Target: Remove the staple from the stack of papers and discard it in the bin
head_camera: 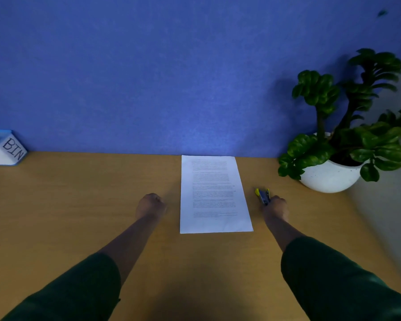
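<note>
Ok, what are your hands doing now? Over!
Right hand grips staple remover, beside papers. Left hand fisted, empty, on desk. Bin far left. Nothing in the way.

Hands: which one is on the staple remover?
The right hand, right of the stack of papers; it grips the yellow and blue staple remover. The left hand is a fist holding nothing.
</note>
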Demonstrator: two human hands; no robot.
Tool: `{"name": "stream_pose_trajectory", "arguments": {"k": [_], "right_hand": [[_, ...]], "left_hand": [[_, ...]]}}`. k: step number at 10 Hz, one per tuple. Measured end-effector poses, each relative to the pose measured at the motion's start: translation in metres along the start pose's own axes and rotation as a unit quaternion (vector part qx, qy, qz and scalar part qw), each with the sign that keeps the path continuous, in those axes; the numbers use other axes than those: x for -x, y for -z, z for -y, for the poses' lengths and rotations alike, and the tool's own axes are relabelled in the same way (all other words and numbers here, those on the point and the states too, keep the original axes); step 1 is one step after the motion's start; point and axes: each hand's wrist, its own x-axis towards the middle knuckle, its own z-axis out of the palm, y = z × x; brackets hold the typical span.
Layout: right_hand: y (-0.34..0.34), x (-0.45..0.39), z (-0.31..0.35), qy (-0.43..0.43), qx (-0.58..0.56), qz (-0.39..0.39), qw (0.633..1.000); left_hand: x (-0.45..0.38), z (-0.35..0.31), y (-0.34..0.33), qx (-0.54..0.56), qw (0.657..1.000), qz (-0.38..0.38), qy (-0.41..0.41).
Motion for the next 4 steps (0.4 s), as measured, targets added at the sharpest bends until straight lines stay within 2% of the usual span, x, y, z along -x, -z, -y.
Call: {"name": "stream_pose_trajectory", "arguments": {"k": [2, 3, 4], "right_hand": [[0.002, -0.002, -0.001, 0.011, 0.038, -0.01, 0.999], [0.003, 0.005, 0.007, 0.04, 0.046, -0.058, 0.996], [0.008, 0.022, 0.024, 0.08, -0.002, -0.078, 0.994]], "left_hand": [[0.01, 0.006, 0.0, -0.01, 1.0, -0.029, -0.005], [0.015, 0.011, 0.001, -0.013, 0.999, -0.032, -0.018], [0.023, 0.012, 0.003, -0.017, 0.999, -0.027, -0.021]]}}
